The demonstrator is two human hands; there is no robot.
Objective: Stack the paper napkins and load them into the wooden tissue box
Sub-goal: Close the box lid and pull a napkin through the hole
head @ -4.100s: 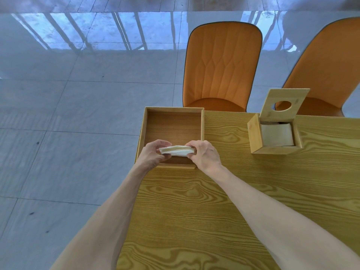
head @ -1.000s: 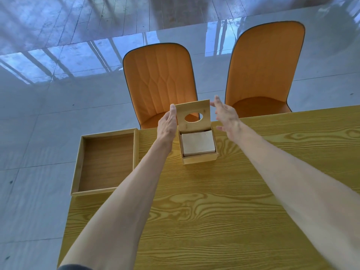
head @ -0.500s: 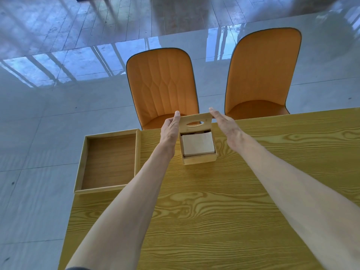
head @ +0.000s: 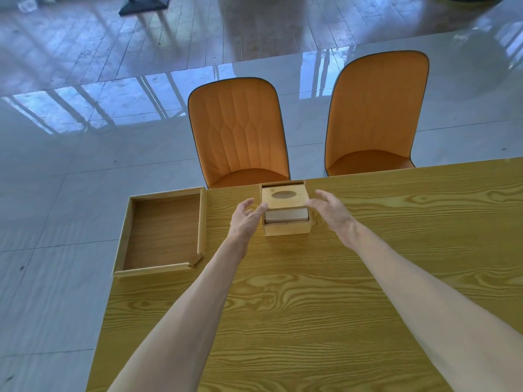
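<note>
While both hands flank the lid, the left hand and right hand are spread loose, fingertips only brushing its side edges and gripping nothing. It rests tilted on the paper napkins, which fill the wooden tissue box near the tabletop far edge. Pressed unevenly, it could jam crooked or pinch a napkin.
</note>
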